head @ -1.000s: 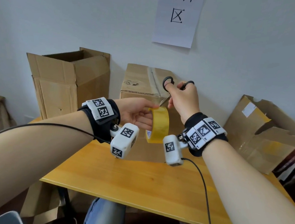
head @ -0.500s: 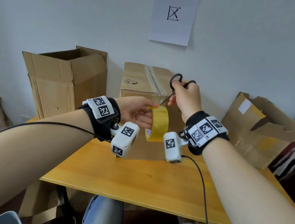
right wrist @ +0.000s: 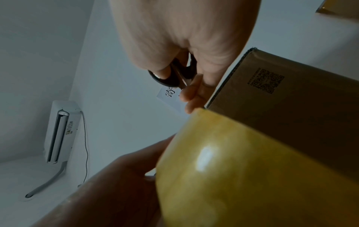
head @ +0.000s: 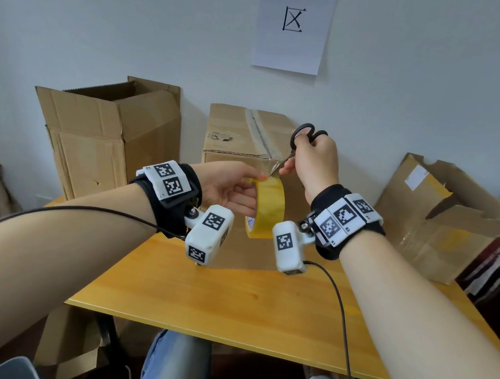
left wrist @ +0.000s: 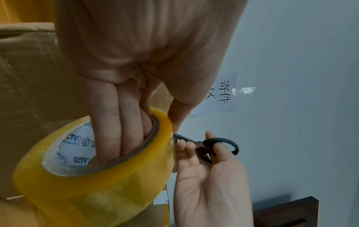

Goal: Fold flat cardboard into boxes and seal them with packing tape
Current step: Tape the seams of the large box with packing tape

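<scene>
**Inspector:** State the condition of each hand at that moment.

**Operator:** My left hand (head: 226, 191) held the roll of yellow packing tape (head: 267, 207). My fingers (left wrist: 116, 122) passed through the core and my thumb (left wrist: 175, 118) pressed on the outer face near the top. My right hand (head: 312, 162) gripped the black-handled scissors (head: 302, 139), with fingers through the loops. The blades pointed down and left, and the tip met the top edge of the roll, just beside my left thumb. From the left wrist view, a short strip of tape stood off the roll's edge at the blades. I could not tell whether the blades had closed on it.

**Inspector:** Location of the roll relative to the work surface?

**Operator:** It was held on edge in the air above the wooden table (head: 244, 307), between my two wrists, not touching the surface.

**Inspector:** Location of the boxes?

**Operator:** A closed cardboard box (head: 239, 138) with a taped top seam stood on the table directly behind the roll, against the wall. An open box (head: 107, 142) stood to its left with flaps raised. A crumpled, partly collapsed box (head: 444, 224) lay to the right. A paper sign (head: 295, 23) hung on the wall above the centre box.
</scene>
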{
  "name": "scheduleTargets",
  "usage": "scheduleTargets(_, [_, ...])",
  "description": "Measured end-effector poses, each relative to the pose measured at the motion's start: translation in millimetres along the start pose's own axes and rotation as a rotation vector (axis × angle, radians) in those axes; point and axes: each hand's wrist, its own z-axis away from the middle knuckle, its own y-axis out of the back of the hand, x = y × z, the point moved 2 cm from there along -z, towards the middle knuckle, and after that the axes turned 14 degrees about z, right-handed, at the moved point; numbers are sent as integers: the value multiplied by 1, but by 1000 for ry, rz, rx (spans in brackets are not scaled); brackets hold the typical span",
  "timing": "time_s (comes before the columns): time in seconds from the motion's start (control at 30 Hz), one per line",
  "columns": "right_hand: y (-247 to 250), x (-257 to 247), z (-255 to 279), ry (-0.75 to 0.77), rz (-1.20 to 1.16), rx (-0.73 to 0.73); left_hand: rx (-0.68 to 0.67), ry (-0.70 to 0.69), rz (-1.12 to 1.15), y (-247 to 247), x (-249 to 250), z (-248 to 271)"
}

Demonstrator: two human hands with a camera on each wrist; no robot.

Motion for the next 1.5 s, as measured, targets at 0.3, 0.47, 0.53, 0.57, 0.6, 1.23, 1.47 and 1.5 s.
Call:
scheduleTargets(0.3, [-4,-2,1,-12,-19,-54,7,10,-10,0,-1,1])
scheduleTargets(0.47, [-6,-2,4,-2,4,-76,-2,22,-11,-1,-5,0])
scheduleTargets(0.53, [-8,-2,3,-2,8,-76,1,16,-6,-1,-4,-1])
scheduleTargets(0.57, [-10,-2,2,-4,13,-79,3,13,-3,0,-3,-1])
scheduleTargets(0.6, [-11,-2,2,-6,19,-82,5,13,-1,0,-3,-1])
scheduleTargets(1.23, [-9,-5,4,14,46,-79,-10,3,-5,1,-6,2])
scheduleTargets(1.47, [-14,3,7,-6,-22,-97,-40,11,-37,-5,-11,5])
scheduleTargets(1.5, [-13,3,6,-6,-2,-91,-40,9,-34,-5,-11,5])
